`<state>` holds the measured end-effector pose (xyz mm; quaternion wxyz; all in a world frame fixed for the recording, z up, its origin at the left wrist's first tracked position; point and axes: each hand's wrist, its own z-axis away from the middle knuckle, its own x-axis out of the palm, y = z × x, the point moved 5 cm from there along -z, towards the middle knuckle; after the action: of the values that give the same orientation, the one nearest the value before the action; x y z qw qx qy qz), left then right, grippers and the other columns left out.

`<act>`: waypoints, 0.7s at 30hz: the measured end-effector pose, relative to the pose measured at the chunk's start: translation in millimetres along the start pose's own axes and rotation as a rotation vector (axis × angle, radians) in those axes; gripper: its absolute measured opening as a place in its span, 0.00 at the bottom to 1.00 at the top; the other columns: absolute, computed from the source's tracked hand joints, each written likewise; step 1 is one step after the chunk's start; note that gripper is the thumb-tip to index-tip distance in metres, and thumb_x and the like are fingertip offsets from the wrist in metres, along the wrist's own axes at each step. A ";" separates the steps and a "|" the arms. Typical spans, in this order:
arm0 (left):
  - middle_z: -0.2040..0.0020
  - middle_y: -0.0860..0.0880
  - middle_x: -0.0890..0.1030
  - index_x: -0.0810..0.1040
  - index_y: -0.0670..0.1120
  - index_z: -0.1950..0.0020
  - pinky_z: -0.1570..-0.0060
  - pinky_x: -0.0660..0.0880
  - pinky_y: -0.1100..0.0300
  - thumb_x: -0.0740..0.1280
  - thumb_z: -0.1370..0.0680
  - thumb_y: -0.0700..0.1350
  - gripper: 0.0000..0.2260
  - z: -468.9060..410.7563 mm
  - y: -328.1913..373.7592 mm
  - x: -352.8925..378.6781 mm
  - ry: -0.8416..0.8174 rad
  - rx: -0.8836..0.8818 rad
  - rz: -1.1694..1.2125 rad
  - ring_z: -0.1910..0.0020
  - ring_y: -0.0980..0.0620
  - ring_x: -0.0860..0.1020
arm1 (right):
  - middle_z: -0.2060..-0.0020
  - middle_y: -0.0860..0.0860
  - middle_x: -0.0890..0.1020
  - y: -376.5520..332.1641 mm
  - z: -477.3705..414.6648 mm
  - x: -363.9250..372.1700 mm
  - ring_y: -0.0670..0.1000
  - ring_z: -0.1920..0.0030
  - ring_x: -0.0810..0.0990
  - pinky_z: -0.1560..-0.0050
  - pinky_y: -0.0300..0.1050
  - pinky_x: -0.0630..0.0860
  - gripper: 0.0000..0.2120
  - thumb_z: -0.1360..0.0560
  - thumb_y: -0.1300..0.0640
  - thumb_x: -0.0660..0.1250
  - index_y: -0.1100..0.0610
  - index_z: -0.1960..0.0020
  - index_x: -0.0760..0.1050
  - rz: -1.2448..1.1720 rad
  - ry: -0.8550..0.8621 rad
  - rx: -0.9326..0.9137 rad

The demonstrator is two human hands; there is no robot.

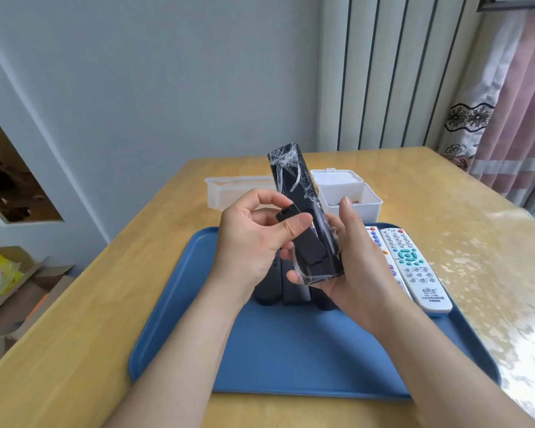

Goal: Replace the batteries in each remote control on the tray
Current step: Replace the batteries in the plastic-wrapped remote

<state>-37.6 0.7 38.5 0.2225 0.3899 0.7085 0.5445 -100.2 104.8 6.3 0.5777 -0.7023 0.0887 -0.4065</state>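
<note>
Left hand (247, 242) pinches battery cover (309, 246); right hand (357, 267) curls round black remote (294, 180) just below pinch. Likely cover-removal step. Next: pull cover clear, remote steady.

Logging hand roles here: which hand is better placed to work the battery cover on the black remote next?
Left. The left hand pinches the battery cover between thumb and fingers, while the right hand cradles the plastic-wrapped black remote from below, so it likely should just steady it.
</note>
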 end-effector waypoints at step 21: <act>0.56 0.51 0.75 0.84 0.46 0.48 0.66 0.76 0.65 0.76 0.33 0.49 0.15 4.2 5.2 6.9 -0.033 0.502 -0.556 0.64 0.53 0.75 | 0.53 0.55 0.87 1.0 0.9 -4.9 0.53 0.57 0.86 0.69 0.47 0.78 0.23 0.17 0.42 0.52 0.54 0.42 0.80 0.056 0.108 -0.104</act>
<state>-37.0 9.2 42.8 0.2707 0.2339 0.8950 0.2664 -102.5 108.0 3.1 0.5459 -0.7057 0.1603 -0.4221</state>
